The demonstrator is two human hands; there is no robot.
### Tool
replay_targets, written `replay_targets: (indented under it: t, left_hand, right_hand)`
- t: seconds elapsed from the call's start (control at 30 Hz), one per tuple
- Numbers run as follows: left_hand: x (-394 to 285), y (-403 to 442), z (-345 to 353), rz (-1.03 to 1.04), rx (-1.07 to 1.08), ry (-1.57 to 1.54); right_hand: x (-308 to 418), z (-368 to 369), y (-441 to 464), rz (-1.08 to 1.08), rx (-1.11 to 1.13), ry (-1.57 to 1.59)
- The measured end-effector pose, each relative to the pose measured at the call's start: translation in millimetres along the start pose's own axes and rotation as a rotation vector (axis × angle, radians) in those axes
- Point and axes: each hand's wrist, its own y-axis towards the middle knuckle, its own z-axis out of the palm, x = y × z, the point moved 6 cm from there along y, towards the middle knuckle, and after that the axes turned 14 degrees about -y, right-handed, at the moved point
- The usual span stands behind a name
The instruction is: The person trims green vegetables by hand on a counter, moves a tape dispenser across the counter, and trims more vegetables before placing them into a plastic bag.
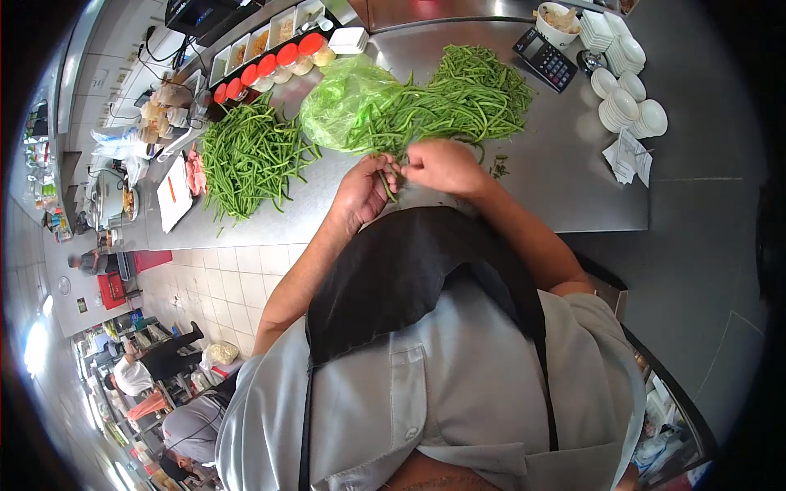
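Observation:
My left hand (364,190) is closed around a green bean (388,186) at the near edge of the steel table (573,184). Beside it on the right, my right hand (442,166) is closed with its fingertips close to the left fingers; what they pinch is too small to make out. Just beyond both hands lies a heap of long green beans (471,94), with a pale green plastic bag (344,102) against its left side. Another pile of green beans (254,159) is at the left.
Red-lidded jars (288,57) line the back left, near a white board (173,196). At the back right are a calculator (546,59), a white tub (557,24), stacked white dishes (620,109) and paper slips (626,157). Other people (135,372) are far off at lower left.

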Motion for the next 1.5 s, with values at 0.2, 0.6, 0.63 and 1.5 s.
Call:
replay_targets:
  t: [0.2, 0.6, 0.63, 1.5]
  left_hand:
    - [4, -15, 11, -0.002, -0.209, -0.08]
    - [-23, -20, 85, 0.546, 0.143, 1.07]
    - [-25, -20, 83, 0.546, 0.109, 1.195]
    - [9, -18, 63, -0.026, 0.086, 0.561]
  right_hand:
    - [-29, -22, 13, 0.004, -0.34, -0.371]
    - [38, -64, -8, -0.101, -0.415, 0.159]
    - [36, -62, -11, -0.023, -0.356, 0.17]
    - [-55, 12, 6, 0.491, -0.368, 1.043]
